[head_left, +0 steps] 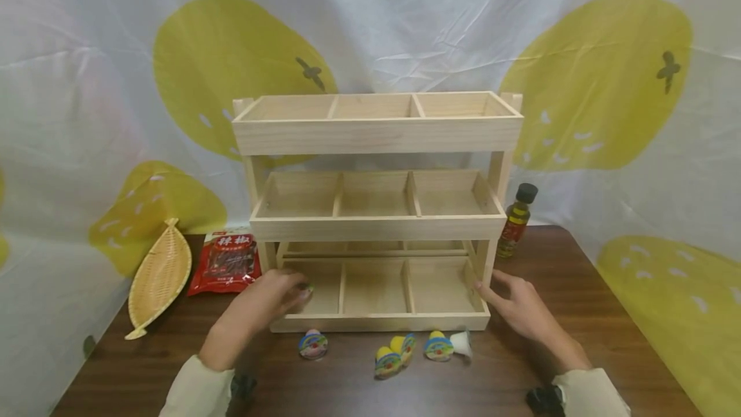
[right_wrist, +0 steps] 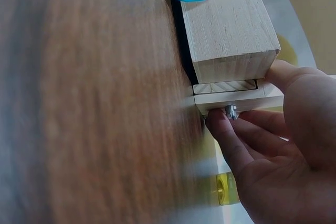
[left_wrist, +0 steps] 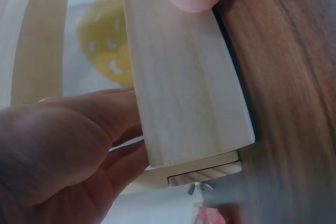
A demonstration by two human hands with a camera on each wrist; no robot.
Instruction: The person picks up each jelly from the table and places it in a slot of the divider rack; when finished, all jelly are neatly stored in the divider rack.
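A three-tier wooden rack [head_left: 379,137] stands on the table, each tier split into three compartments. My left hand [head_left: 266,301] reaches over the bottom tier's left compartment. It pinches a small jelly cup [head_left: 309,287] with a green edge, mostly hidden by the fingers. In the left wrist view, those fingertips are behind the front board [left_wrist: 184,87]. My right hand [right_wrist: 294,135] grips the rack's lower right side, with fingers against the outer post by a wing nut [right_wrist: 231,111]. Before the rack lie a pink jelly cup [head_left: 313,344], several yellow ones [head_left: 388,362] and a white one [head_left: 461,343].
Left of the rack are a red bag of dried chili [head_left: 227,262] and a leaf-shaped woven basket [head_left: 160,278] leaning on the curtain. A black-capped bottle [head_left: 515,221] stands close behind the rack's right side. A patterned curtain [head_left: 393,24] hangs right behind the table [head_left: 347,391].
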